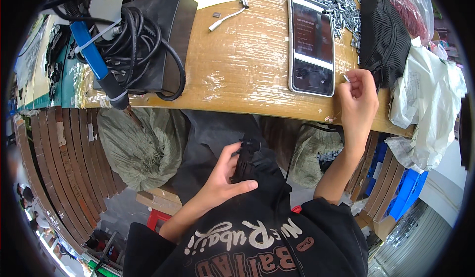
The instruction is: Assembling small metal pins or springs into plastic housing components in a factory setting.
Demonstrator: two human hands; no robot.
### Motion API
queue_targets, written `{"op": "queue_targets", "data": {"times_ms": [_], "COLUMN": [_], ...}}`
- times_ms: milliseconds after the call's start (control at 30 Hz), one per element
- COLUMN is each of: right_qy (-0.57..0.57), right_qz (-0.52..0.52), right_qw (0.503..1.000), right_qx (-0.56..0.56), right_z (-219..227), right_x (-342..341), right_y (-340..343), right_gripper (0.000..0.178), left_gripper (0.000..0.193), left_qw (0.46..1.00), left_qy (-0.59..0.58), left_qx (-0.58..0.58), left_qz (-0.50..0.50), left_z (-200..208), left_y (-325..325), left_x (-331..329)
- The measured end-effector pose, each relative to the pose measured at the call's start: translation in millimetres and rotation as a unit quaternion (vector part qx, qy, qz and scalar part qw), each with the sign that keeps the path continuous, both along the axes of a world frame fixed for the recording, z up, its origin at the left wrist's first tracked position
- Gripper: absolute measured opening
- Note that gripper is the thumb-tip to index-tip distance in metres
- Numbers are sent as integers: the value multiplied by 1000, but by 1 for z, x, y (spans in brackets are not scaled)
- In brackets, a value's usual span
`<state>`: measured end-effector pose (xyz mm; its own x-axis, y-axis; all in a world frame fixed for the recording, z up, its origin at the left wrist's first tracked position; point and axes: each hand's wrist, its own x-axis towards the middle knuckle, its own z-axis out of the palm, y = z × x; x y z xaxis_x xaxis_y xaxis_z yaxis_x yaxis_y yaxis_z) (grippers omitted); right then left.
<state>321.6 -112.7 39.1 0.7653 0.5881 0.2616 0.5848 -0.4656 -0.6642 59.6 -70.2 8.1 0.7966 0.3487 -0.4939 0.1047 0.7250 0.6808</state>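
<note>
My left hand (223,179) is in front of my body, below the table edge, with its fingers curled round a bunch of small black plastic parts (246,161). Their exact kind is too dark to make out. Over the right front of the table is my right hand (357,98), pinching a small silvery metal piece (347,79) between thumb and fingertips. It looks like those in the pile of small metal pieces (341,11) at the back right. Beside this hand lies a phone (312,47) with its screen lit.
A black box (170,34) with coiled black cable (141,49) and a blue-handled tool (89,49) stands at the left. A short white cable (230,18) lies mid-table. At the right are a black mesh pouch (383,37) and white plastic bag (425,94). Sacks (143,148) sit below.
</note>
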Motion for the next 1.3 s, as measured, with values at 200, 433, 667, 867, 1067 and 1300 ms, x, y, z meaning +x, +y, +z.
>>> {"op": "queue_targets", "data": {"times_ms": [200, 433, 667, 867, 1067, 1300], "right_qy": [134, 254, 292, 290, 386, 427], "right_qz": [-3, 142, 241, 250, 250, 249], "right_qw": [977, 935, 916, 908, 866, 850], "right_qx": [169, 201, 134, 169, 195, 180], "right_z": [8, 15, -4, -6, -3, -2], "right_x": [-19, -76, -100, -99, -99, -106], "right_y": [-18, -34, -25, -21, -27, -27], "right_gripper": [13, 12, 17, 19, 23, 23], "left_gripper": [56, 53, 57, 50, 60, 79], "left_qw": [995, 978, 979, 996, 971, 915], "left_qy": [0, 15, -148, -16, -115, -137], "left_qx": [104, 206, -140, 78, 128, 236], "left_qz": [3, 22, -18, 48, 168, 297], "left_z": [-3, -2, -2, 7, 0, -4], "left_y": [8, 8, 8, 9, -1, -1], "left_x": [9, 10, 13, 16, 9, 5]}}
